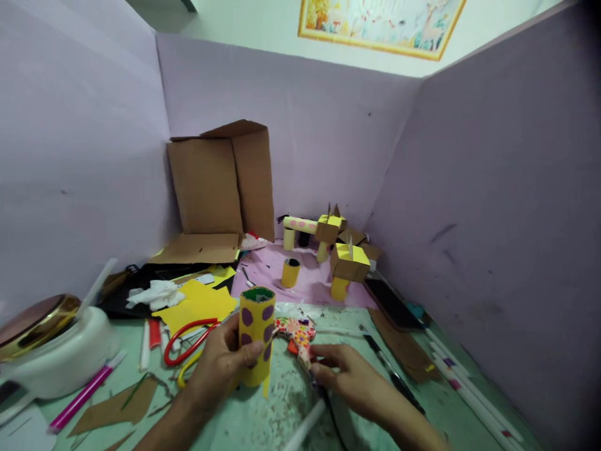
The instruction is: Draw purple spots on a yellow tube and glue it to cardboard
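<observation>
My left hand (216, 368) grips a yellow paper tube with purple spots (256, 335), standing upright on the green table (282, 401). My right hand (350, 378) rests on the table just right of the tube, its fingertips pinching the handle of a small glue gun covered in colourful patterned paper (297, 337). The gun's nozzle points toward the tube's side. A black cord runs from under the right hand toward me.
Red-handled scissors (188, 341) and yellow paper sheets (201, 304) lie left of the tube. A white dish with a gold lid (51, 341) sits far left. Yellow cardboard figures (345, 263), a small yellow tube (290, 273) and a brown box (220, 188) stand behind. A phone (389, 304) lies right.
</observation>
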A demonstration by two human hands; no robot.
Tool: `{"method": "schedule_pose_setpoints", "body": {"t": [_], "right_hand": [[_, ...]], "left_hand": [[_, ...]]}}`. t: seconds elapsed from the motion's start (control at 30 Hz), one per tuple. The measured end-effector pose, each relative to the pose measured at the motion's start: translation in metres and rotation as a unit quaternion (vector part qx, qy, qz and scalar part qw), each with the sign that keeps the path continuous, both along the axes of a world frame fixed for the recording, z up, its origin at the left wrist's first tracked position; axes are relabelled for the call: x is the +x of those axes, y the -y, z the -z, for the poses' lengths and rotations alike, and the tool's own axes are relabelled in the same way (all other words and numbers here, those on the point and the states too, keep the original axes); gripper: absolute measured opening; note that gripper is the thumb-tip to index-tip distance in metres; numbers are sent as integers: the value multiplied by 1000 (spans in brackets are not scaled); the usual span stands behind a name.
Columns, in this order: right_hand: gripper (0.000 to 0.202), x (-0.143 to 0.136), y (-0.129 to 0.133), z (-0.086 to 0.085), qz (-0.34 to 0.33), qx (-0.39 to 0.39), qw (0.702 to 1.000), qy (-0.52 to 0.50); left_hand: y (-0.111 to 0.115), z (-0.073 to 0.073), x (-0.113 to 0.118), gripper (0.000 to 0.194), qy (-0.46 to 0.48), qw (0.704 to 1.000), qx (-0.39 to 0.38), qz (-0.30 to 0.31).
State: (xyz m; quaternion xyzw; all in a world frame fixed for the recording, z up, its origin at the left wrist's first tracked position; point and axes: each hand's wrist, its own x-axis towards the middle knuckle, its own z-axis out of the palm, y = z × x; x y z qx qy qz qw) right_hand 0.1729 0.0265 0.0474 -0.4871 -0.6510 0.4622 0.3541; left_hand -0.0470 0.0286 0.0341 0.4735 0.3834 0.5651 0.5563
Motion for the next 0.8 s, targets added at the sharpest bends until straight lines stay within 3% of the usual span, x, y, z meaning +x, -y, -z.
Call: {"method": "schedule_pose_setpoints", "body": {"t": [0.07,0.13,0.2,0.27,0.37,0.43,0.63,0.8], "right_hand": [[16,8,-3,-3,-19,-26,999,33],[17,21,-15,-5,7,-71,997,43],[12,39,-36,-5,91,-89,991,33],[5,56,-62,-3,160,-59,985,18],[18,74,-96,4,244,-25,969,-18],[27,76,-113,14,255,-17,966,-38],[28,67,-149,48,249,-41,967,-45],[30,67,-165,64,256,-21,965,-48]], "left_hand": [[0,1,-1,41,-1,1000,5,-2],[0,2,-3,37,3,1000,-6,2],[1,2,-4,41,9,1000,-23,2],[2,2,-3,46,8,999,-33,-4],[4,1,-1,45,7,998,-52,-25],[6,-1,1,46,13,997,-66,-40],[13,-16,7,51,18,988,-141,-55],[12,-20,8,55,-3,987,-145,-71]]}}
